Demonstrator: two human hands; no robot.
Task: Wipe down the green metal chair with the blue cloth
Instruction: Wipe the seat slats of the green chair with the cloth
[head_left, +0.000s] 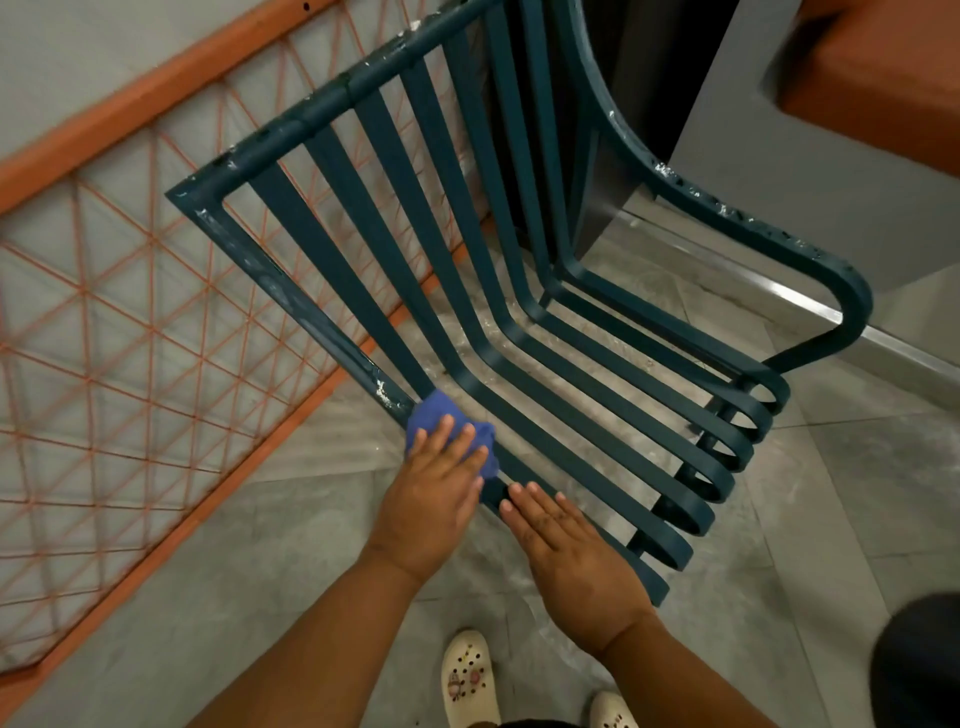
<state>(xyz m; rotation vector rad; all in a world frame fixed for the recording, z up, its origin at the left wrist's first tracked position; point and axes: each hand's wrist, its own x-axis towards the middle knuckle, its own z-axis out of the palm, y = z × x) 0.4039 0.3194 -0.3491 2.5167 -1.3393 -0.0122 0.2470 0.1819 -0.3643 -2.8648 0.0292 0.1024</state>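
View from above of a green metal chair (519, 322) standing on a grey tiled floor (291, 561), its seat and back formed of long parallel slats that curl under at the front edge. White flecks mark the chair's top rail and its far armrest. The blue cloth (449, 434) lies bunched on the chair's near side rail, at the point where the back meets the seat. The left hand (431, 499) presses flat on top of the cloth, fingers spread and extended, not curled around it. The right hand (571, 556) rests just beside it on the chair's nearest seat slat, palm down, fingers straight, holding nothing. Behind the chair's back stands an orange railing (130, 291) with a diamond mesh. Below the chair's near edge, 2 cream clogs (467, 680) show on the floor.
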